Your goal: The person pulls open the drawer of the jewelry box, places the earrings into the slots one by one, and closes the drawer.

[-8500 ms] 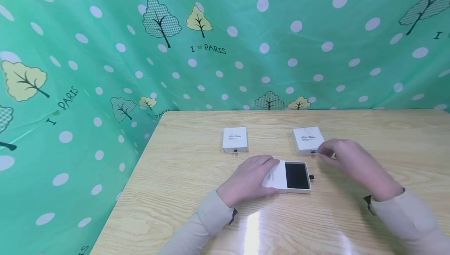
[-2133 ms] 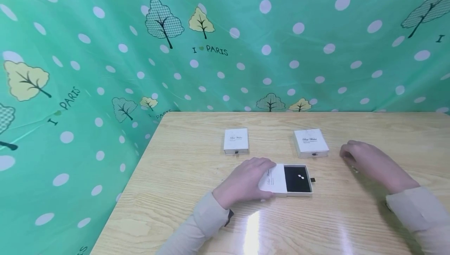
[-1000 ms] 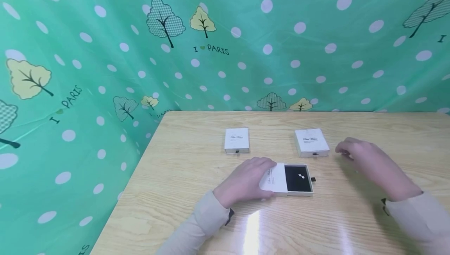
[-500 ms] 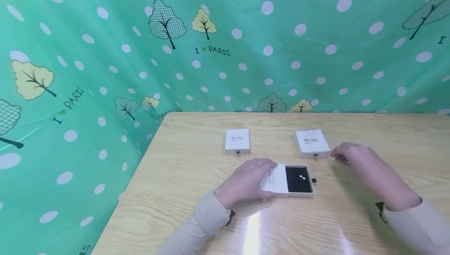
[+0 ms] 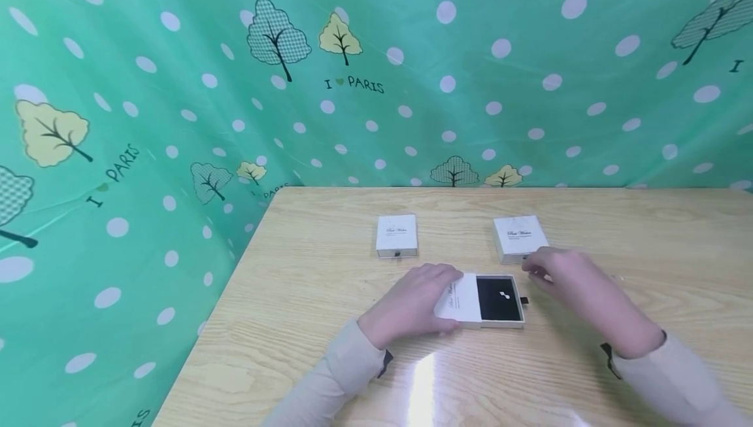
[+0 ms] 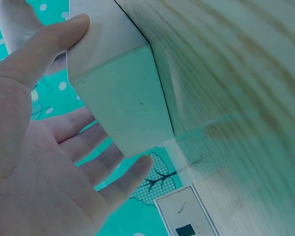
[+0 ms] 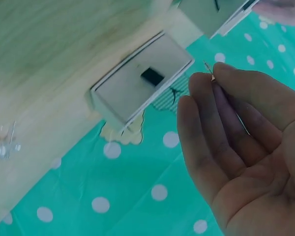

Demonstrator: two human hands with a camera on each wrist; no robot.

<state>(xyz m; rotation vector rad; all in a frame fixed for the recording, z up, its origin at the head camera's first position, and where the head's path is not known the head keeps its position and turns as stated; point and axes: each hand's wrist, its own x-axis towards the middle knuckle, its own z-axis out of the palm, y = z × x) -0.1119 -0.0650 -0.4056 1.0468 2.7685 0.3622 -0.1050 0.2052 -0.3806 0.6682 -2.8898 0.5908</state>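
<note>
My left hand (image 5: 412,299) grips the white sleeve (image 5: 465,299) of a drawer-style jewellery box between thumb and fingers, steadying it on the table. Its drawer is pulled partway out to the right, showing a black pad (image 5: 494,306) and a black pull tab (image 5: 524,300). A small pale earring (image 5: 504,295) lies on that pad. Just right of the drawer hovers my right hand (image 5: 567,283). Between its thumb and index fingertip it pinches a tiny gold-coloured earring (image 7: 210,72), whose thin post sticks up; most of the piece is hidden by the fingers.
Two closed white boxes stand farther back, one on the left (image 5: 397,236) and one on the right (image 5: 519,237), beyond my right hand. Small clear, shiny pieces (image 7: 9,145) lie on the wooden table (image 5: 282,296). A green dotted cloth (image 5: 376,87) hangs behind.
The black pad was bare at first; an earring now lies on it. My right hand went right over the table, then came back left towards the drawer. The left hand keeps its hold.
</note>
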